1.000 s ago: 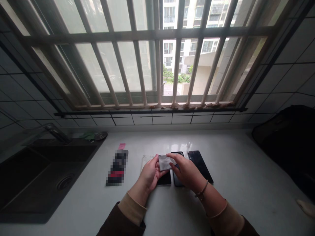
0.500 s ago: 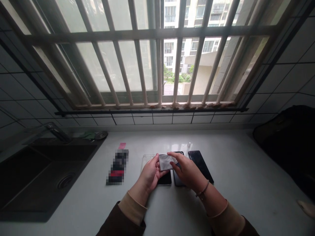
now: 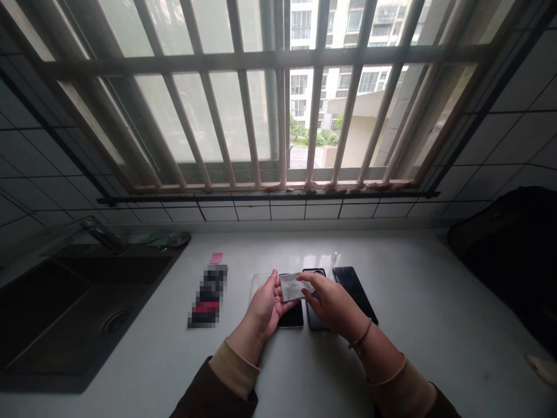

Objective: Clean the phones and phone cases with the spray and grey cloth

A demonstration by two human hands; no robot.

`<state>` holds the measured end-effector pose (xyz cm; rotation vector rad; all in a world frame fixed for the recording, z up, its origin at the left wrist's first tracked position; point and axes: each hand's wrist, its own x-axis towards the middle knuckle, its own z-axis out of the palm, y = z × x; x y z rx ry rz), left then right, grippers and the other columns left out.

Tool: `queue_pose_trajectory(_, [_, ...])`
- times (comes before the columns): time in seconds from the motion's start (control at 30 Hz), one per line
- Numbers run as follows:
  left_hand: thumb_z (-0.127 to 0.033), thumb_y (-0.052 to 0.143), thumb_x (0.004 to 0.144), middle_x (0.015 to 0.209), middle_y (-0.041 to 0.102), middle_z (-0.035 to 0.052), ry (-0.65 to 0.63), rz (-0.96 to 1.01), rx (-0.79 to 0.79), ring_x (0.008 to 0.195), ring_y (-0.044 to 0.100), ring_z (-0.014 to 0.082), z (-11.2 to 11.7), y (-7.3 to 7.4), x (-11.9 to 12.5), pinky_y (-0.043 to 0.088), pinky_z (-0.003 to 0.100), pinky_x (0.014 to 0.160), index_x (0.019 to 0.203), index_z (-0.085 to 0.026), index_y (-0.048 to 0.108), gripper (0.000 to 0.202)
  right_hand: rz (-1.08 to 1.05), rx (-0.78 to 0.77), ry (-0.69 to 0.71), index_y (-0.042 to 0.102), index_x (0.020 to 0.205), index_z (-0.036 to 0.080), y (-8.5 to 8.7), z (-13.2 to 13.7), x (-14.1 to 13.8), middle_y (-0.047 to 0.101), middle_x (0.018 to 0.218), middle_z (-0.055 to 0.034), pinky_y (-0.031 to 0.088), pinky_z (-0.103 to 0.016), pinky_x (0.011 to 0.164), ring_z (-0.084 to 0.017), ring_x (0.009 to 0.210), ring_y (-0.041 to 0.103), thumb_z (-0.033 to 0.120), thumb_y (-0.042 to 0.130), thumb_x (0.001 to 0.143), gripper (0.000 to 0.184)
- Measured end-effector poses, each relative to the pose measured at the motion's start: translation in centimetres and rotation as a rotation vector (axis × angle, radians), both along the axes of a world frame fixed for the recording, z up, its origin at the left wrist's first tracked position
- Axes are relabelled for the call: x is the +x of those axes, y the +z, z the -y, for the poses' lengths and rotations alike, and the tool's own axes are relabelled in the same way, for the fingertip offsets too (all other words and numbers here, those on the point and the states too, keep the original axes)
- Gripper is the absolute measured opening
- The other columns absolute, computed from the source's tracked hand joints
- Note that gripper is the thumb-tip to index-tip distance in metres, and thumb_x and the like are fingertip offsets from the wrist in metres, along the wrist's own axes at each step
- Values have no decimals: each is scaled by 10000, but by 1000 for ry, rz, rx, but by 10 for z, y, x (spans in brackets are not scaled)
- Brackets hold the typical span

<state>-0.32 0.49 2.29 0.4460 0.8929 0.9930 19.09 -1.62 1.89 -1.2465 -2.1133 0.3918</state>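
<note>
While left hand (image 3: 263, 305) & right hand (image 3: 333, 302) pinch gray wipe (image 3: 292, 287), black phone (image 3: 292, 317) beneath, clear case (image 3: 261, 283) beside, on desk (image 3: 413, 348)

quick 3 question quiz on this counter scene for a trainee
1. What are the left hand and right hand both holding?
2. True or false: the beaded bracelet is on the left wrist.
3. Which lies nearer the sink: the clear phone case or the black phone at the far right?

Key: 1. a grey cloth; 2. false, it is on the right wrist; 3. the clear phone case.
</note>
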Motion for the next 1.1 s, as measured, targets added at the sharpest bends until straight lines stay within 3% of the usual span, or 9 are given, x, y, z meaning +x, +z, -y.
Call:
queue_pose_trajectory(0.23, [-471,451,1090,1173,761,240,-15,8,0,944,788,258,0,0,-1,664,391,813,1246,-61,657,484,11,2,13,540,1481,304,-1,0,1,727,1251,-97,605,-381,970,-240,1083,741,270,542,1062,420])
queue_pose_trajectory(0.47, [-475,452,1089,1165,767,234,-12,17,-2,952,787,252,0,2,-1,665,382,809,1242,-75,657,475,8,-33,17,596,1361,277,1,1,0,731,1250,-89,596,-395,983,-245,1092,740,264,549,1054,311])
queue_pose_trajectory(0.67, [-493,453,1084,1180,762,239,-23,22,3,939,788,252,0,0,-2,661,398,832,1244,-74,663,495,5,-28,23,609,1362,288,-1,-1,1,740,1244,-77,598,-379,970,-238,1096,745,261,559,1041,326])
queue_pose_trajectory(0.77, [-492,457,1083,1194,760,240,-25,19,3,950,789,252,0,0,-2,660,390,830,1248,-75,662,492,-18,-21,0,524,1483,297,-3,-1,2,712,1343,-98,592,-394,982,-263,1179,724,296,545,1051,432])
queue_pose_trajectory(0.87, [-482,472,1080,1190,761,248,-26,9,1,968,790,261,1,2,-1,663,377,808,1253,-66,656,486,-58,-6,-101,381,1578,225,-5,-3,5,711,1326,-147,597,-406,934,-306,1186,722,366,564,1042,584])
queue_pose_trajectory(1.0, [-469,496,1075,1195,761,248,-28,-6,-4,1012,786,272,1,4,0,664,385,818,1262,-72,652,465,-146,42,-219,534,1303,187,-5,-7,14,736,1110,-133,584,-371,846,-281,986,749,400,453,1081,318])
queue_pose_trajectory(1.1, [-462,506,1072,1179,765,247,-23,-5,-10,1021,788,277,1,5,0,665,395,830,1247,-74,652,450,-158,97,-307,540,1216,205,-4,-12,28,713,1021,-109,564,-361,784,-264,869,724,432,380,1101,301])
